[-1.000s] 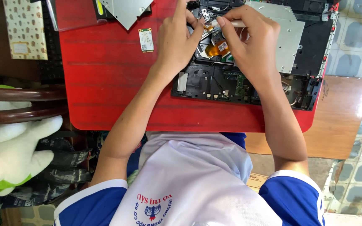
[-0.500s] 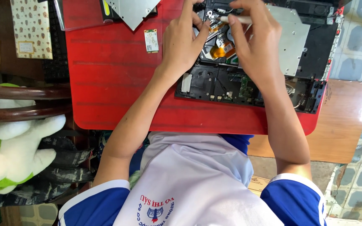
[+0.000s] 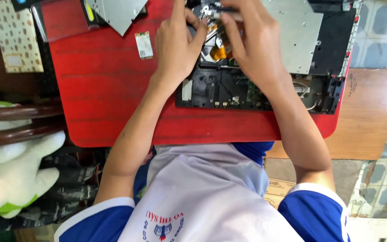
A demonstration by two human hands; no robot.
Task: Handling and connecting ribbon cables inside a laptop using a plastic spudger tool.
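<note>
working over the opened laptop chassis (image 3: 265, 89) on the red table (image 3: 108, 89), i have my left hand (image 3: 175, 45) resting on its upper edge, fingers curled down against the parts, though i cannot tell if they pinch anything. my right hand (image 3: 251, 42) grips a slim screwdriver (image 3: 220, 10) near the orange ribbon cable (image 3: 218, 53). a small green circuit card (image 3: 144, 45) lies apart on the table, left of the chassis.

You are in a home used as a small repair spot: a red table (image 3: 113, 89) carries an opened laptop chassis (image 3: 256, 89), while a plush toy (image 3: 14, 179) sits on a wooden chair (image 3: 19, 121) over patterned floor tiles (image 3: 381, 179).
</note>
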